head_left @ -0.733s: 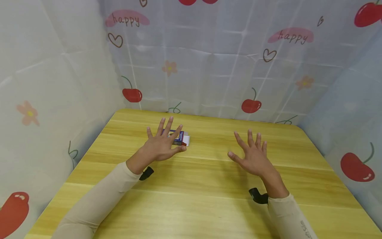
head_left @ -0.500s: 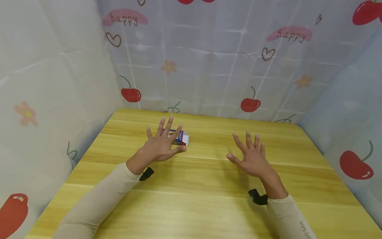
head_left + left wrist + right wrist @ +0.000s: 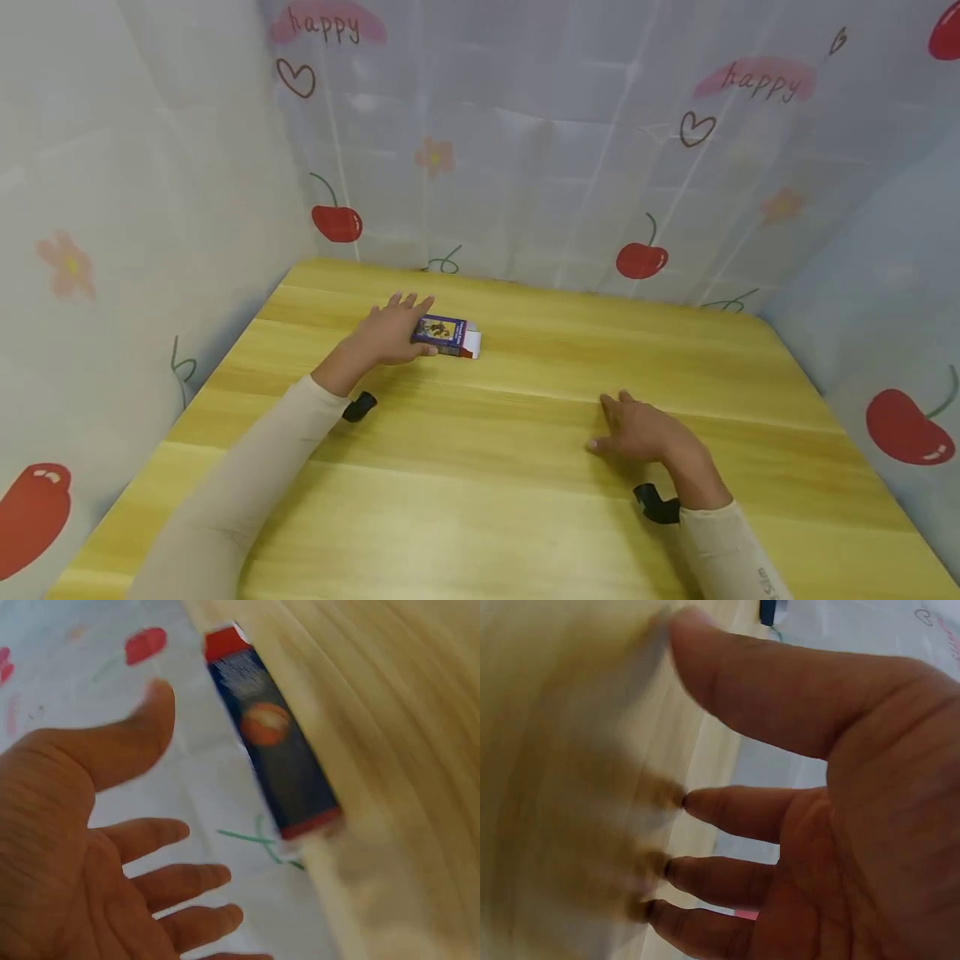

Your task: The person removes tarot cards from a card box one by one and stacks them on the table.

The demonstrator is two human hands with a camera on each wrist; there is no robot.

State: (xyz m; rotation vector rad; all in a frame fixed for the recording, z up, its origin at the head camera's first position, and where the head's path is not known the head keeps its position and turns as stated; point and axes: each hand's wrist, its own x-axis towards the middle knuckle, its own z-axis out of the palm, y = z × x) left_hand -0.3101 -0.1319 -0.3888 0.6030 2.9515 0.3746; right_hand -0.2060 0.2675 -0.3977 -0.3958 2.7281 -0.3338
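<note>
A small dark blue card box with a picture on top lies on the wooden table toward its back left. At its right end a white flap stands open. My left hand is spread just left of the box, thumb on the near side; in the left wrist view a gap shows between the hand and the box. Low over the right part of the table hangs my right hand, fingers slightly bent and holding nothing. The right wrist view shows its fingertips close to the surface; contact cannot be told.
A white curtain printed with cherries and hearts rises behind the table and along both sides. Black wrist mounts stick out under both forearms.
My left hand has lowered and shifted slightly left, uncovering more of the box. My right hand has dropped toward the table and come nearer to me, its fingers bending. The head view has shifted slightly.
</note>
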